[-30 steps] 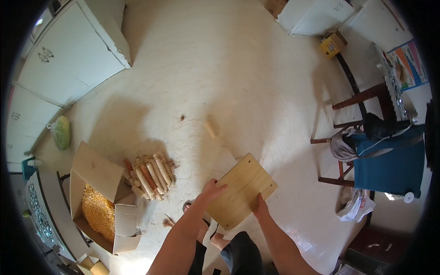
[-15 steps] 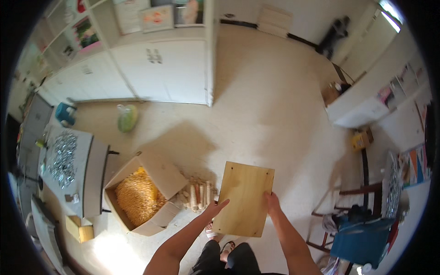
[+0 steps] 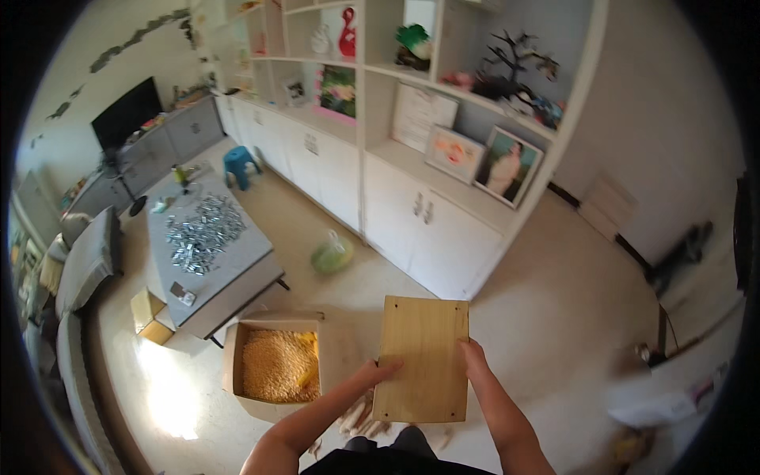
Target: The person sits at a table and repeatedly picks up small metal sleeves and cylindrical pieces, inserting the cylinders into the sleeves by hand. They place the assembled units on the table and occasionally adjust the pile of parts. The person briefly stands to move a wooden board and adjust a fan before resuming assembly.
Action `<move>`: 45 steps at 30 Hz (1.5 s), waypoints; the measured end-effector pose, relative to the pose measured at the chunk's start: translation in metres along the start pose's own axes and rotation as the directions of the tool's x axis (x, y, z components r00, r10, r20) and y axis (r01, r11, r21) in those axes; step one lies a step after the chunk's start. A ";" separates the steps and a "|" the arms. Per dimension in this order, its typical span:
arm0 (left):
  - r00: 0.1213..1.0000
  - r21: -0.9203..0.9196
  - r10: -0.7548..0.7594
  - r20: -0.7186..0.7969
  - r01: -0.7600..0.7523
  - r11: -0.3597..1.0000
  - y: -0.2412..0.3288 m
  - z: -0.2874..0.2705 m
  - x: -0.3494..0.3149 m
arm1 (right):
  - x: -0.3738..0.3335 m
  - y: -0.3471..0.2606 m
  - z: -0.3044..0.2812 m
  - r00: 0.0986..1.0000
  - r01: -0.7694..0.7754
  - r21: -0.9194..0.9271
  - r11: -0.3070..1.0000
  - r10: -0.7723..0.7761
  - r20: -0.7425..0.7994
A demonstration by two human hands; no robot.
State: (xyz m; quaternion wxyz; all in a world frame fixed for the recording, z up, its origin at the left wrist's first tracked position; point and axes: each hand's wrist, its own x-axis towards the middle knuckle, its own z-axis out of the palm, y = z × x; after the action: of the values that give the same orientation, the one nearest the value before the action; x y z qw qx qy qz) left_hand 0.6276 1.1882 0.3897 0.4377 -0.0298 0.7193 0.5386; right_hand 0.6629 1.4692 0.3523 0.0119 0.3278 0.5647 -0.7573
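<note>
A flat, rectangular wooden board [image 3: 423, 332] with a small dark hole near each corner is held up in front of me. My left hand [image 3: 381, 370] grips its left edge, the thumb lying on the face. On the opposite edge my right hand [image 3: 474, 360] is closed around the wood. The fingers behind the board are hidden. Left of my left forearm, an open cardboard box [image 3: 233, 360] holds yellow corn kernels [image 3: 273, 368]. Pale corncobs [image 3: 358, 419] lie on the floor by my feet, partly covered by my arm and the board.
A low table [image 3: 252, 277] with a heap of small silvery pieces [image 3: 204, 233] stands to the left, a blue stool [image 3: 239, 168] behind it. A green plastic bag [image 3: 332, 255] lies before a white shelf cabinet [image 3: 396, 218]. A grey sofa [image 3: 89, 265] lines the far left.
My view has swung left, bringing the cabinet, table and sofa further in. The board stays in both hands and now hangs in front of the cabinet's corner.
</note>
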 end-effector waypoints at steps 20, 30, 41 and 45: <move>0.802 -0.356 -0.090 -0.590 -0.158 0.921 0.125 -0.262 0.170 | 0.329 -0.187 0.337 0.820 0.051 -0.358 0.932 0.165 0.548; 0.690 -0.329 -0.148 -0.708 -0.137 0.934 0.237 -0.417 0.171 | 0.441 -0.236 0.517 0.554 -0.222 -0.365 0.904 0.425 0.716; 0.541 -0.432 -0.243 -0.805 -0.253 0.866 0.193 -0.539 0.241 | 0.552 -0.209 0.717 0.543 -0.068 -0.524 0.849 0.472 0.695; 0.533 -0.455 -0.234 -0.813 -0.330 0.827 0.224 -0.569 0.210 | 0.509 -0.244 0.775 0.658 0.069 -0.602 0.796 0.417 0.627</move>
State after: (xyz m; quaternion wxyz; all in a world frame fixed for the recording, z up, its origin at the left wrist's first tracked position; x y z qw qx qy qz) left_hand 0.0436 0.9161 0.4395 -0.0101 -0.3915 0.6481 0.6532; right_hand -0.2058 1.0684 0.4137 0.4128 0.0315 0.6763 -0.6092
